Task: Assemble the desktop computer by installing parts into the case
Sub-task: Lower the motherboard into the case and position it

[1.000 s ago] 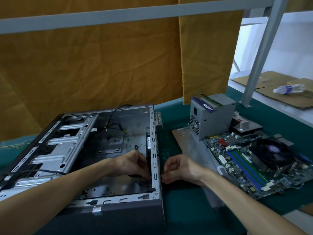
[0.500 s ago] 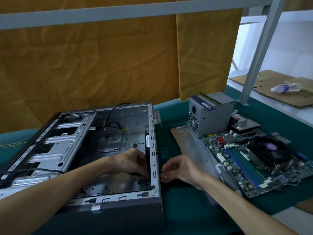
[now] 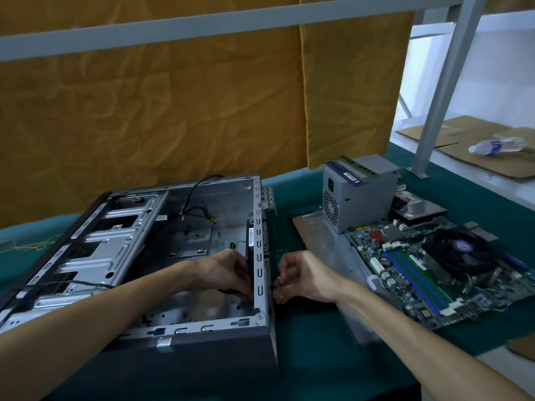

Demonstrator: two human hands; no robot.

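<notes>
Head: fan (image 3: 248, 241) between both hands' fingers (image 3: 246, 277).

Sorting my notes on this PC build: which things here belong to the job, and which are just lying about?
Job: open case, black fan held by left hand, right hand, power supply, motherboard.
Lying about: water bottle, cardboard, yellow cloth.

Left grip (image 3: 228, 273), right grip (image 3: 301, 277): fingers curled, pinching.

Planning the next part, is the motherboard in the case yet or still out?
Out. The motherboard lies on the table, right of the case.
</notes>
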